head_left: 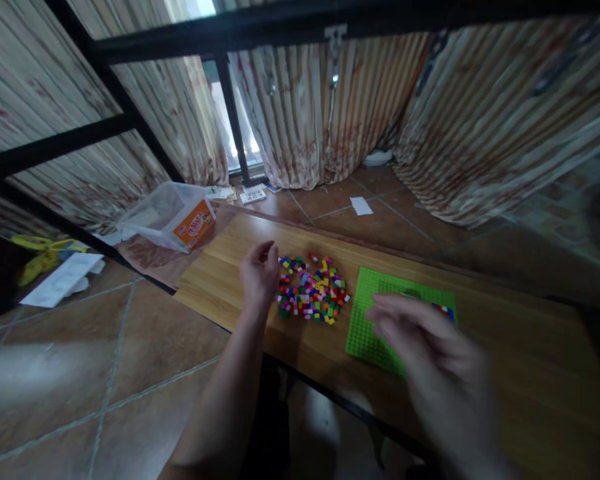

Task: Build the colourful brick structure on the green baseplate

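The left hand (260, 275) curls inward while the right hand (433, 333) (blurred) bends loosely.

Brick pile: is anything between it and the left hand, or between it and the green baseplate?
Nothing visible stands between the left hand and the brick pile beside it. Nothing shows between that pile and the green baseplate either, but the blurred right hand hides part of the baseplate.

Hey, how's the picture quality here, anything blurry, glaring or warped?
In the head view, the right hand is badly blurred, probably by motion, while the left hand looks sharper; in the head view, daylight glares between the curtains and the tiled floor shines at lower left; the head view also looks dim and seems stretched toward its edges.
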The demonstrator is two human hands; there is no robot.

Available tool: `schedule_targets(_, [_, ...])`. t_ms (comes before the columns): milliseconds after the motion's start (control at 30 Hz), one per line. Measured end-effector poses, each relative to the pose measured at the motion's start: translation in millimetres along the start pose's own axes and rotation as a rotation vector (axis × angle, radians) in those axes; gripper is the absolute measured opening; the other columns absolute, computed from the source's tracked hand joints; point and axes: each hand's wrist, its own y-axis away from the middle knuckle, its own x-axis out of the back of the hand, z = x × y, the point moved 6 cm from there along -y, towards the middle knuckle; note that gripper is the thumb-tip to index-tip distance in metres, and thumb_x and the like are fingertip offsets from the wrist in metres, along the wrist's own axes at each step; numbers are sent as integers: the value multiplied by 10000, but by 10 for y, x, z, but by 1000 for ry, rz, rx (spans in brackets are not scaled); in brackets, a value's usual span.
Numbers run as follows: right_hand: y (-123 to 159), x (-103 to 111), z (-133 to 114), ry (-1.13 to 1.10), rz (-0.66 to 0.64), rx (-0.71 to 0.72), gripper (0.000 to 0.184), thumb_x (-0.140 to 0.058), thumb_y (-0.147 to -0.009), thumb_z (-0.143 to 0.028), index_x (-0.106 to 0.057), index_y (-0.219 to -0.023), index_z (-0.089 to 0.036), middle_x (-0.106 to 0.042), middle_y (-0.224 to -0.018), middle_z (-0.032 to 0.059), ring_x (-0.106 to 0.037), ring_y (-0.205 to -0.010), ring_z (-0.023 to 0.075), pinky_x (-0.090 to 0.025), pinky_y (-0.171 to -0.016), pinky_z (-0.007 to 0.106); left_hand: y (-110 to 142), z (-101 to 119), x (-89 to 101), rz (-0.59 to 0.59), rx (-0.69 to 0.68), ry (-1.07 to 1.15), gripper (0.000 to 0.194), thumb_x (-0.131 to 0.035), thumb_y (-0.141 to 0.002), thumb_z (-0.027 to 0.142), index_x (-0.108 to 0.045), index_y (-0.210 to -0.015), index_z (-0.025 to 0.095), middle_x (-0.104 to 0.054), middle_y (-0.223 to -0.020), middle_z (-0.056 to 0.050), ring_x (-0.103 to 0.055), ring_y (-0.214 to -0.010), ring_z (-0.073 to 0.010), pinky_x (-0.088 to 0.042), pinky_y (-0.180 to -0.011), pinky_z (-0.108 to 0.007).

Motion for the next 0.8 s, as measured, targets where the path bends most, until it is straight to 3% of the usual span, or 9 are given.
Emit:
schedule_targets(67, [-235,-259,174,36,-13,-19,320,-497,-978,-386,-660,-1211,-237,-712,-1117,101,-676,-982,230,-566,-830,397,-19,-203,257,74,30,-118,349,-532,-886,365,-722,-1051,123,-745,-1013,-120,-686,-948,-220,-534,-892,-350])
schedule_targets(133, [-451,-586,427,116,-41,-15,392,-463,-973,-422,-642,-1246,-204,-684,-1218,132,-626,-1141,256,-496,-996,460,74,-363,396,72,36,-215,365,-493,-909,382,-712,-1055,129,-727,-1103,-141,-661,-1073,-253,-500,-987,-402])
schedule_targets(233, [-645,-1070,837,194,-187,-20,495,-367,-982,-451,-599,-1294,-143,-615,-1337,181,-542,-1279,274,-395,-1105,511,270,-491,341,-58,10,-304,373,-431,-950,373,-677,-1118,150,-701,-1183,-144,-619,-1180,-264,-458,-1061,-433])
schedule_targets(300, [-683,-1265,1025,195,-281,-16,539,-343,-978,-488,-588,-1306,-138,-606,-1350,192,-533,-1298,281,-385,-1112,519,339,-492,255,-63,-14,-368,398,-430,-959,365,-628,-1213,131,-628,-1321,-175,-543,-1295,-282,-402,-1125,-454])
schedule_targets(400, [-690,-1349,1135,195,-337,6,562,-345,-970,-530,-597,-1300,-151,-626,-1328,186,-558,-1279,282,-399,-1103,524,328,-414,38,-138,-76,-409,455,-387,-988,361,-552,-1316,92,-568,-1395,-207,-479,-1363,-291,-368,-1154,-471])
schedule_targets(533, [-695,-1392,1121,184,-397,30,552,-319,-988,-506,-580,-1333,-164,-615,-1364,167,-552,-1300,266,-395,-1118,512,258,-301,-195,-223,-186,-423,468,-384,-994,401,-528,-1343,124,-548,-1425,-186,-446,-1395,-278,-347,-1171,-458])
schedule_targets(667, [-703,-1488,1074,152,-449,38,528,-335,-992,-487,-572,-1351,-179,-615,-1377,150,-555,-1304,249,-413,-1114,491,240,-238,-329,-299,-292,-407,456,-363,-1003,408,-532,-1333,142,-583,-1389,-164,-474,-1374,-249,-352,-1167,-432])
schedule_targets(800, [-691,-1524,1015,112,-480,18,492,-340,-999,-460,-573,-1353,-210,-634,-1361,123,-585,-1273,232,-435,-1099,471,231,-192,-370,-354,-292,-348,454,-341,-1010,401,-546,-1323,143,-631,-1334,-151,-536,-1309,-238,-377,-1139,-418])
